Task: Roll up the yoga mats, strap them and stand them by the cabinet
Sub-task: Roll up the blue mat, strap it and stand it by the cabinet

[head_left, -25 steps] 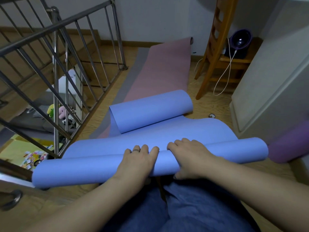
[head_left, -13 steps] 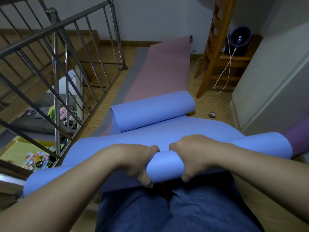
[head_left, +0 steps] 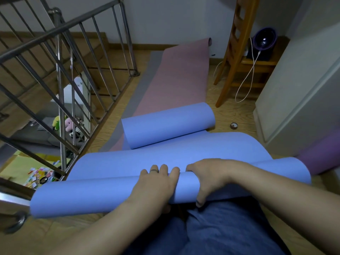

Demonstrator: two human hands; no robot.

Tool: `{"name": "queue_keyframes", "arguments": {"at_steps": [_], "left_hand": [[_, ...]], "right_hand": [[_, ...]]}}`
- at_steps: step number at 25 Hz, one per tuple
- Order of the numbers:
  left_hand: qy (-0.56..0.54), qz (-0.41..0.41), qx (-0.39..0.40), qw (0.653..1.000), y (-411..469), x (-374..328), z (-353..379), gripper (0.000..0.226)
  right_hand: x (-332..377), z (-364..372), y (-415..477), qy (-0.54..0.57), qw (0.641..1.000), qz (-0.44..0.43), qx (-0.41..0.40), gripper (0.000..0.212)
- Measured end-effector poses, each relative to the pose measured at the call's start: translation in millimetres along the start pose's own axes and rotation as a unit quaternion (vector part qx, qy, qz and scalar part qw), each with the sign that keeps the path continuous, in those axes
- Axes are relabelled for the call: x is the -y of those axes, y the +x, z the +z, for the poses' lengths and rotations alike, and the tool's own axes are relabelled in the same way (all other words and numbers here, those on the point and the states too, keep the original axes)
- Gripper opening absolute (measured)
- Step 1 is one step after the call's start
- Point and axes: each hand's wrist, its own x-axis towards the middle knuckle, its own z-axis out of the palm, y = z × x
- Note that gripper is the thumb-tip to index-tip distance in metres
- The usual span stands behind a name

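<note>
Blue yoga mat (head_left: 165,159) lies across the wooden floor (head_left: 230,111) just ahead of the person's knees, its near end rolled into a loose tube and its far end curled back on itself. Left hand (head_left: 156,183) presses flat on top of the tube, fingers spread, clasping nothing. Right hand (head_left: 207,177) wraps over the tube, thumb underneath, clenched on it. Beyond lies a pink mat (head_left: 180,76), seemingly over a grey one. A cabinet (head_left: 298,89) stands at right.
</note>
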Motion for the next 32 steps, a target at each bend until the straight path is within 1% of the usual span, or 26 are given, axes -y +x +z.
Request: {"name": "queue_keyframes", "arguments": {"at_steps": [1,2,3,4,5,7,10,12,13,14,15,16,18,19,22,25,28,30,31,32], "left_hand": [[-0.016,0.001,-0.002,1.0,5,6,-2,0.067],[-0.027,0.005,-0.013,1.0,8,12,-4,0.064],[-0.041,0.012,-0.014,0.999,12,15,-7,0.063],[-0.059,0.014,-0.006,0.998,14,13,-8,0.063],[-0.065,0.013,-0.014,0.998,14,8,-5,0.064],[-0.029,0.005,-0.113,0.993,11,1,10,0.073],[-0.004,0.03,-0.182,0.983,8,-3,28,0.086],[-0.018,0.028,-0.142,0.989,11,3,22,0.088],[-0.021,0.015,-0.127,0.992,14,5,13,0.083],[-0.012,0.012,-0.125,0.992,18,9,9,0.076],[-0.018,0.012,-0.126,0.992,21,12,6,0.071],[-0.033,0.017,-0.122,0.992,23,13,3,0.068],[-0.06,0.028,-0.079,0.995,29,16,2,0.066],[-0.081,0.029,-0.053,0.995,32,18,-2,0.065],[-0.145,0.04,0.034,0.988,41,30,-26,0.067],[-0.163,0.072,0.119,0.977,33,35,-48,0.069],[-0.182,0.096,0.185,0.961,21,23,-43,0.069],[-0.196,0.098,0.202,0.955,19,21,-37,0.07],[-0.198,0.096,0.192,0.956,18,21,-34,0.07],[-0.188,0.087,0.166,0.964,16,19,-32,0.071]], "right_hand": [[4,12,-4,-0.038,0.996,0.007,-0.081,0.061],[7,26,-6,-0.087,0.98,0.004,-0.18,0.063],[10,39,-7,-0.13,0.96,-0.003,-0.249,0.065],[10,48,-7,-0.154,0.943,-0.006,-0.294,0.066],[10,49,-6,-0.16,0.939,-0.001,-0.304,0.065],[9,38,-7,-0.129,0.961,-0.002,-0.246,0.061],[3,12,1,-0.078,0.98,-0.016,-0.182,0.061],[1,2,8,-0.057,0.988,-0.007,-0.146,0.063],[1,5,11,-0.052,0.987,0.004,-0.151,0.063],[3,13,12,-0.061,0.981,0.009,-0.185,0.063],[2,25,13,-0.089,0.963,0.001,-0.255,0.064],[1,38,14,-0.137,0.941,-0.005,-0.309,0.067],[-3,52,16,-0.17,0.919,-0.021,-0.356,0.07],[-6,49,18,-0.167,0.92,-0.023,-0.354,0.068],[-1,19,7,-0.13,0.945,-0.02,-0.299,0.054],[4,2,-16,-0.109,0.961,-0.04,-0.253,0.058],[10,10,-33,-0.102,0.973,-0.051,-0.2,0.061],[15,16,-33,-0.109,0.977,-0.052,-0.175,0.06],[14,14,-31,-0.1,0.982,-0.047,-0.155,0.061],[12,12,-27,-0.085,0.987,-0.044,-0.13,0.061]]}}
